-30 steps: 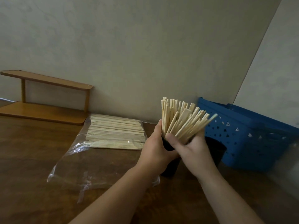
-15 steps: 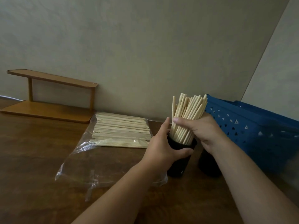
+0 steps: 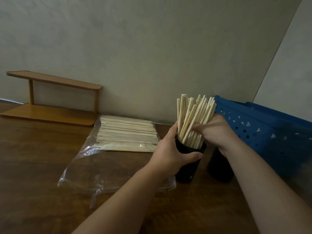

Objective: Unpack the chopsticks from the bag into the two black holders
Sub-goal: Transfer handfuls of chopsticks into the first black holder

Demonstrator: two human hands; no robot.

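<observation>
My left hand grips a black holder that stands on the wooden table. A bundle of pale wooden chopsticks stands in it, leaning right. My right hand is wrapped around the bundle just above the holder's rim. A second black holder stands to the right, partly hidden behind my right forearm. To the left lies a clear plastic bag with a flat stack of chopsticks in its far end.
A blue perforated basket sits at the right against the wall, close behind the holders. A low wooden shelf stands at the back left. The brown table stretches toward me.
The chopstick bundle has sunk from above the holder down into it. My right hand went down with it and now sits lower on the bundle. My left hand keeps its hold.
</observation>
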